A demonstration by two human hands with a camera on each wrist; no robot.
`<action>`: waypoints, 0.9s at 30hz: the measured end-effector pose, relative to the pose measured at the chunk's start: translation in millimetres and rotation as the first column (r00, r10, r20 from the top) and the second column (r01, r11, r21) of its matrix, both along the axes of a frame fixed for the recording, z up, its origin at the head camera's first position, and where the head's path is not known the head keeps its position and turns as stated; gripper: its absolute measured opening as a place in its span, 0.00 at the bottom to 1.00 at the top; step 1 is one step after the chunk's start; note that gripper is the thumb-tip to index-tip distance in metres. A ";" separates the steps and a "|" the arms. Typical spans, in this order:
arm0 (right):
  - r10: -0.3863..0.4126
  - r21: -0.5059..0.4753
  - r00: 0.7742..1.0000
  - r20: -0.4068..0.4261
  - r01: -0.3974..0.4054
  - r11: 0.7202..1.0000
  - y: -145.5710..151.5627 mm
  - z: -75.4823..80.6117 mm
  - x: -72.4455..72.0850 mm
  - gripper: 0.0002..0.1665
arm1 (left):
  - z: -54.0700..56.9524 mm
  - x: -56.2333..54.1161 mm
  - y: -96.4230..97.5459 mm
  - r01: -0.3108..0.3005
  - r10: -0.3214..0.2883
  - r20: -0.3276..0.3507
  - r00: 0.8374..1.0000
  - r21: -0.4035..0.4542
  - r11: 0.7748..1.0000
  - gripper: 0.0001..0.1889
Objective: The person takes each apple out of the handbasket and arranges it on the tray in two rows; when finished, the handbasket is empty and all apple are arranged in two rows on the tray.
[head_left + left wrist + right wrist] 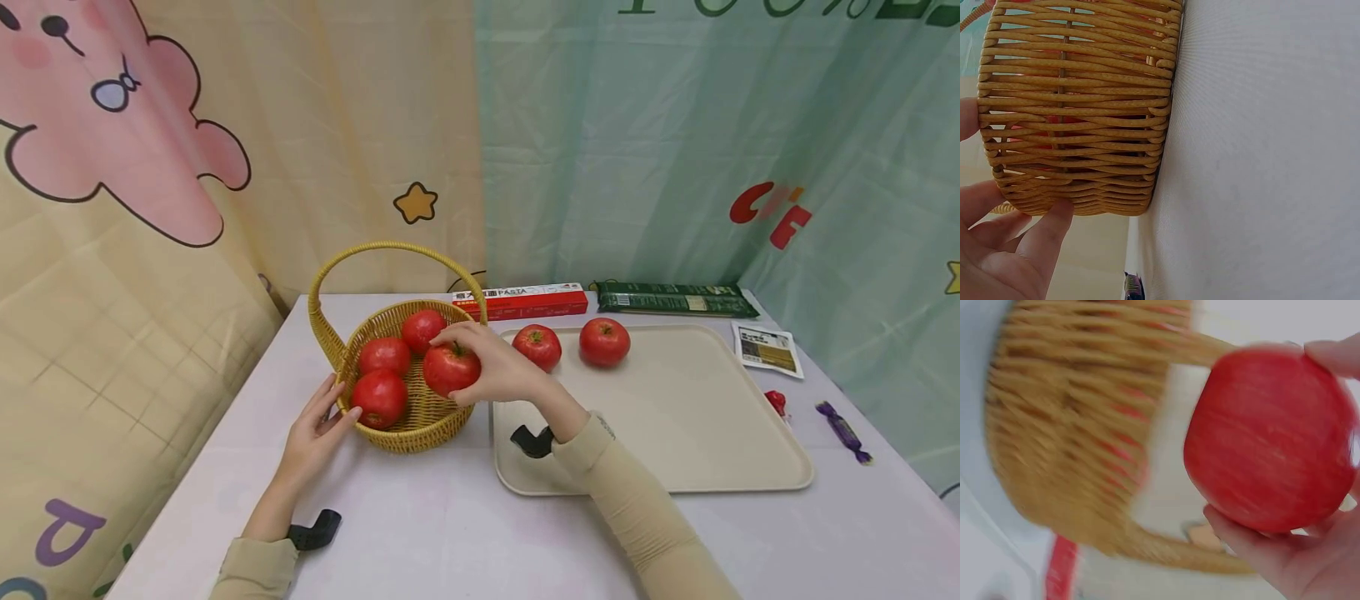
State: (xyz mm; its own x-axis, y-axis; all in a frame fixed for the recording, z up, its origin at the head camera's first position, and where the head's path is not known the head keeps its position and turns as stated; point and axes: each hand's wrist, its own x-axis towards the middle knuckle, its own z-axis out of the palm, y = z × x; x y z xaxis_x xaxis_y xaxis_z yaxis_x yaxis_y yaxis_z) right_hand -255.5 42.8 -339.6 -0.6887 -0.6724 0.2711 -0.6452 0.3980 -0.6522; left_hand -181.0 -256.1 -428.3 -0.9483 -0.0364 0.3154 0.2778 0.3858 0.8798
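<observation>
My right hand (502, 367) grips a red apple (450, 369) between thumb and fingers, over the right side of a yellow wicker basket (420, 440). The right wrist view has this apple (1272, 437) large and close, apart from the blurred basket wall (1072, 425). With thumb and fingers at its left front rim, my left hand (315, 442) holds the basket; the left wrist view shows fingertips against the weave (1085, 137). Inside the basket lie three more apples (381, 398). Two apples, a left one (537, 347) and a right one (604, 342), sit at the tray's back left.
A beige tray (720, 417) lies right of the basket. Behind stand a red-and-white pasta box (525, 304) and a green packet (675, 298). At the right are a white sachet (767, 350), a red wrapped candy (776, 402) and a purple one (843, 432). The basket handle (390, 245) arches upright.
</observation>
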 end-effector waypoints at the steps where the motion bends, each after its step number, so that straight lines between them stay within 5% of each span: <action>1: 0.010 -0.019 1.000 -0.005 -0.010 1.000 9.1 5.1 2.5 0.37 | 0.0 0.1 0.0 0.001 -0.001 -0.003 1.000 0.002 1.000 0.30; 8: -0.025 -0.173 0.999 0.025 0.029 0.985 82.8 26.3 11.0 0.39 | -1.5 -0.9 -0.4 0.004 -0.004 -0.012 1.000 0.007 1.000 0.31; 14: -0.253 -0.298 0.965 0.070 0.262 0.918 145.3 30.8 6.6 0.44 | -0.2 -0.4 -0.5 0.003 -0.003 -0.002 1.000 0.003 1.000 0.31; 18: -0.465 -0.300 0.879 0.105 0.474 0.828 180.3 22.0 -9.4 0.50 | -0.7 -0.9 -1.1 -0.002 0.003 -0.006 1.000 0.004 1.000 0.30; 27: -0.760 -0.296 0.620 0.193 0.776 0.557 227.1 -11.8 -38.4 0.49 | -3.2 -2.7 -1.7 -0.010 0.010 -0.001 1.000 -0.015 1.000 0.31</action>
